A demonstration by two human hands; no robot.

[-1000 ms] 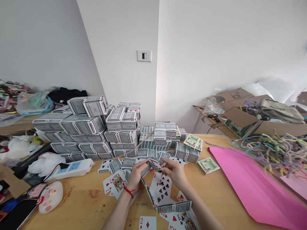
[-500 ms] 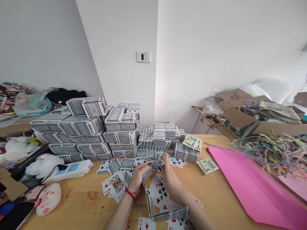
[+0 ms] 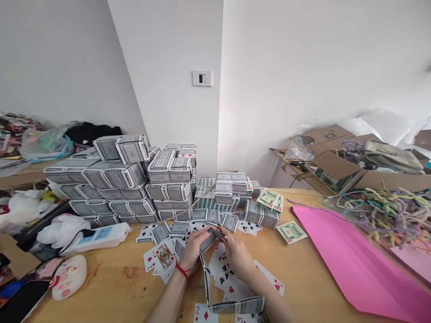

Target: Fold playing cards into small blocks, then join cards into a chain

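My left hand (image 3: 194, 249) and my right hand (image 3: 236, 256) meet over the wooden table (image 3: 313, 287), both pinched on the far end of a band of linked, folded playing cards (image 3: 206, 281). The band runs from my fingers down toward me and bends right along the bottom edge (image 3: 235, 307). A red cord circles my left wrist. Loose face-up cards lie under and around my hands, among them a jack of hearts (image 3: 160, 259) and a two of diamonds (image 3: 204, 313).
Stacks of folded card blocks (image 3: 128, 179) fill the table's far left and middle. A white power strip (image 3: 101, 237) lies at left, a pink sheet (image 3: 353, 264) at right with coloured strings (image 3: 384, 211) behind it. Small green card packs (image 3: 292, 231) sit near the middle.
My right hand has drawn in closer to my left and slid slightly toward me. The card piece between my fingertips has closed flatter. The view shifted slightly.
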